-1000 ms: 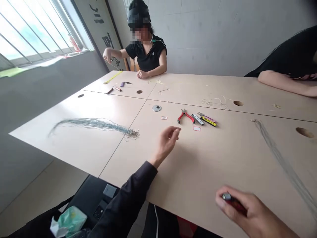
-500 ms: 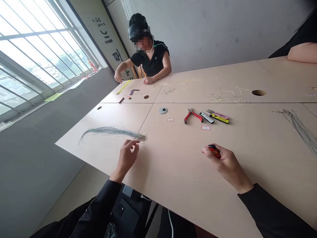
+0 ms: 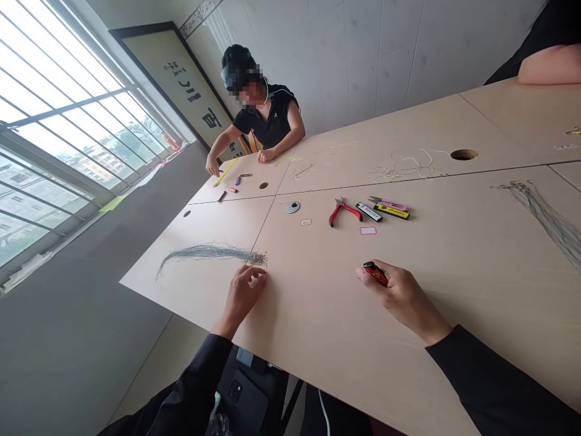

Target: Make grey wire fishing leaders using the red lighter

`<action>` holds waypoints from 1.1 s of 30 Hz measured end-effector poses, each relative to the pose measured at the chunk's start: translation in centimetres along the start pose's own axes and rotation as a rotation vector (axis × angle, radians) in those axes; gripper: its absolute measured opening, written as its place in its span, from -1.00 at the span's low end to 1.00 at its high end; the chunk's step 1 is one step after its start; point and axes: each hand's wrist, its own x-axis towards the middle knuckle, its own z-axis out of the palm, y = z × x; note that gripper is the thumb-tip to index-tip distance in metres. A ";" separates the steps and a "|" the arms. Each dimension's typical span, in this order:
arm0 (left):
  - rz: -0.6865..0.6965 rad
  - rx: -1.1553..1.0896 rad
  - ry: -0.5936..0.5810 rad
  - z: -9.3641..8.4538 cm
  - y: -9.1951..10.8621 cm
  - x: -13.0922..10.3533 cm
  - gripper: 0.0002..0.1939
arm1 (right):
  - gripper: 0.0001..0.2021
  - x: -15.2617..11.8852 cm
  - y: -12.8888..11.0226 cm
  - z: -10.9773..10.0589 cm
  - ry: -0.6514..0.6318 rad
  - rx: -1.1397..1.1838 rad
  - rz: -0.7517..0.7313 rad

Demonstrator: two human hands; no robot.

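Red lighter (image 3: 376,275) sits wrapped in my right hand (image 3: 406,297), its top exposed, presumably for easy reach. My left hand (image 3: 242,297) curls beside the blue-grey strands (image 3: 206,251) on the table (image 3: 318,327), fingertips (image 3: 261,274) nearly together; whether they pinch anything, I can't tell.

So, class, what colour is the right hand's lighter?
The lighter is mostly red, black on top; see head view.

Smooth plastic, shiny metal, matt cloth

Your lighter (image 3: 376,274) looks like red and black plastic, lightly glossy. The table (image 3: 327,321) before you is smooth and wood-like, with a pale sheen at its left end. The strands (image 3: 206,251) look thread-like, their hooks (image 3: 258,259) metallic. The pliers (image 3: 336,214) pair metal tips with smooth red plastic grips. Your sleeves (image 3: 494,375) are matt, dark cloth.
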 end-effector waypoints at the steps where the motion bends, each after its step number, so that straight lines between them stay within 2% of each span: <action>1: -0.012 -0.006 -0.011 0.0 0.1 0.1 -0.83 | -0.58 0.0 0.0 0.0 0.000 -0.004 -0.005; 8: -0.016 0.036 -0.087 0.0 0.4 1.1 -0.83 | -0.58 0.2 0.5 0.1 0.001 -0.005 -0.012; 12: -0.013 0.042 -0.072 0.2 -0.1 1.4 -0.82 | -0.58 0.2 0.4 0.1 -0.004 0.006 -0.011; 17: -0.131 -0.068 -0.016 0.2 -0.5 1.8 -0.80 | -0.58 0.2 0.0 0.0 -0.016 0.015 -0.008; 26: -0.241 -0.231 -0.092 -0.7 0.0 3.2 -0.66 | -0.57 0.3 -0.1 -0.1 -0.018 0.029 -0.003; 33: -0.288 -0.339 -0.101 -1.5 0.2 3.6 -0.59 | -0.57 0.4 0.0 -0.1 -0.022 0.023 -0.021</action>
